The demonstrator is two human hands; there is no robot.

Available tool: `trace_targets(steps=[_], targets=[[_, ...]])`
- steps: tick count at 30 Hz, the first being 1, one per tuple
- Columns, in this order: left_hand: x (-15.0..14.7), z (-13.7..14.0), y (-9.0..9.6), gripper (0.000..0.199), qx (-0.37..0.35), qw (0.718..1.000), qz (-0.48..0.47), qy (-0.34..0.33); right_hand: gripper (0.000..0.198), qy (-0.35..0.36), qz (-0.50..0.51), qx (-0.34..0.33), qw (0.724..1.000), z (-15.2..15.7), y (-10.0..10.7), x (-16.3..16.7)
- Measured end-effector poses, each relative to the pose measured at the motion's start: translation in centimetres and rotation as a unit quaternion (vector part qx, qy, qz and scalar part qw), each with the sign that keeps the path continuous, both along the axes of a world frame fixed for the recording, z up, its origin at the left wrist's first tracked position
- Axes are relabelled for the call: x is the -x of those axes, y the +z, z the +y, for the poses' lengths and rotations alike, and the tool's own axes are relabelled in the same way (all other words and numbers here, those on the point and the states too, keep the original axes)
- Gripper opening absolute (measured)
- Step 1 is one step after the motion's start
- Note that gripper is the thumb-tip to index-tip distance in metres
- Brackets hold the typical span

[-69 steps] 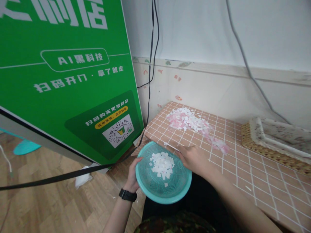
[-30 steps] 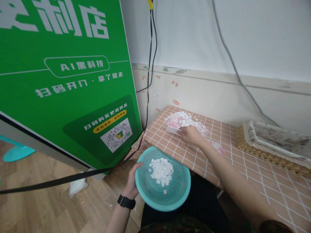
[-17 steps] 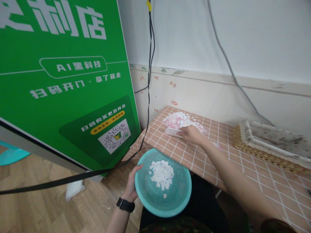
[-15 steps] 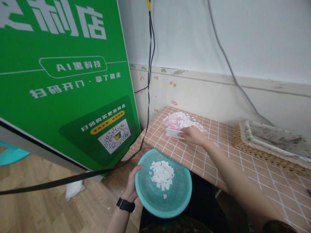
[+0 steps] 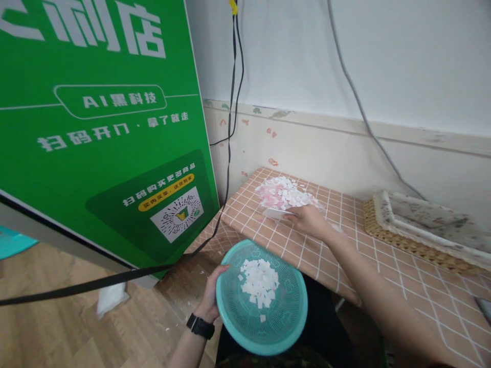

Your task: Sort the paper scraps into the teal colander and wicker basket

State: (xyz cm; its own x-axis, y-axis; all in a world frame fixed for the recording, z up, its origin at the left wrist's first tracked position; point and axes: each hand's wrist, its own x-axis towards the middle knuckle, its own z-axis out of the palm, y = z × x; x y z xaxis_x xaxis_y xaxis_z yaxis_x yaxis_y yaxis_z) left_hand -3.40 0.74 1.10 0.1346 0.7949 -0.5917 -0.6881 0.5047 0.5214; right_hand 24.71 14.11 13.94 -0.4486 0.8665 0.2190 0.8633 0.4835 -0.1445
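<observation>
Two hands, both occupied. Left hand point(image 5: 210, 296): thumb over the left rim of the teal plastic colander point(image 5: 264, 349), fingers behind the wall, clamped on it. The colander is held tilted toward the wearer, just off the table's near edge, close to the near-left corner; can't tell if it touches the table point(image 5: 318, 255). White paper squares point(image 5: 261, 282) sit in one pile in its bottom, lone square nearer the wearer's side. That pile looks the same as 2.3 s ago, so nothing visibly added. What did change: the white card point(image 5: 275, 213) was over the colander's rim then; now it's along the near side of the white-and-pink paper heap point(image 5: 286, 190), toward the table's far-left corner. Compared with half a second ago its face shows narrower, so I'd judge it tipped flatter. The thin pink trail toward the right has mostly gone, some possibly hidden by the forearm. Meaning, as I read it: scraps drawn tighter together on the table, none moved across yet. Right hand point(image 5: 309, 221): thumb and fingers pinched on the card's right end, the rest sticking out left past the fingertips, heap just beyond it on the far-edge side. Can't tell if the card's lower edge touches cloth or has scraps on it. Further right, lined wicker basket point(image 5: 373, 220) by the far edge, well apart from the grip.
</observation>
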Motion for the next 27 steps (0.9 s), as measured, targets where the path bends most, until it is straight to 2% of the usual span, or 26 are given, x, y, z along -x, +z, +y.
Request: trace_targets(steps=[3,4,6,9,13,17,22,27], targets=[[-1.0,-0.4,-0.8,0.021,0.029,0.999,-0.005,-0.032,0.03,-0.056,-0.029,-0.041,0.997,-2.4,0.0,3.0],[-1.4,-0.5,-1.1,0.021,0.038,0.998,-0.008,-0.041,0.029,-0.048,-0.038,-0.04,0.997,-3.3,-0.2,4.5],[-2.2,-0.8,-1.8,0.019,0.042,0.998,-0.012,-0.047,0.031,0.011,-0.056,-0.031,0.998,-4.6,-0.8,7.8],[-3.3,-1.4,-2.6,0.022,0.052,0.995,-0.025,-0.079,0.033,0.042,-0.076,-0.01,0.996,-5.5,-1.6,12.3],[-4.1,-2.0,-3.1,0.023,0.054,0.993,-0.033,-0.098,0.033,0.039,-0.071,0.019,0.997,-5.2,-2.1,14.3],[-4.3,-2.0,-3.6,0.026,0.064,0.992,-0.027,-0.103,0.033,-0.049,-0.065,0.023,0.996,-5.2,-2.1,11.9],[-4.1,-1.9,-4.1,0.023,0.054,0.994,-0.001,-0.091,0.035,-0.166,-0.088,0.018,0.982,-6.0,-2.2,5.7],[-4.1,-2.0,-4.5,0.023,0.037,0.996,0.021,-0.08,0.03,-0.275,-0.05,-0.043,0.959,-6.6,-2.4,-0.7]])
